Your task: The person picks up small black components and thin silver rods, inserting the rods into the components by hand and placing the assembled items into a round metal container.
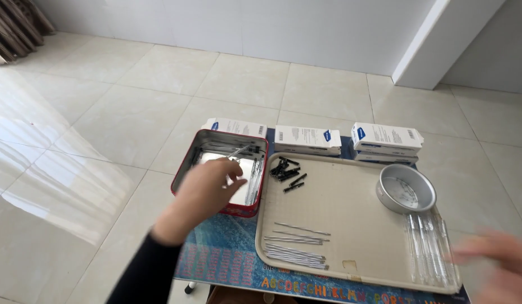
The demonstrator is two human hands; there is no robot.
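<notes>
My left hand (pixel 207 188) reaches over a red metal tin (pixel 186 162) with a shiny inside and pinches a thin clear pen (pixel 239 151) between thumb and fingers. More clear pens (pixel 254 177) lie along the tin's right side. At the lower right, my right hand (pixel 494 262) is blurred, fingers apart, holding nothing, next to a row of clear pen barrels (pixel 429 247) on a beige tray (pixel 339 194). The tray also carries a pile of small black caps (pixel 286 170) and thin refills (pixel 297 245).
A round metal pan (pixel 406 194) sits at the tray's right. Three white boxes (pixel 307 139) stand behind tin and tray. Everything rests on a blue alphabet mat (pixel 227 259) over a low table, with pale floor tiles (pixel 131 112) around.
</notes>
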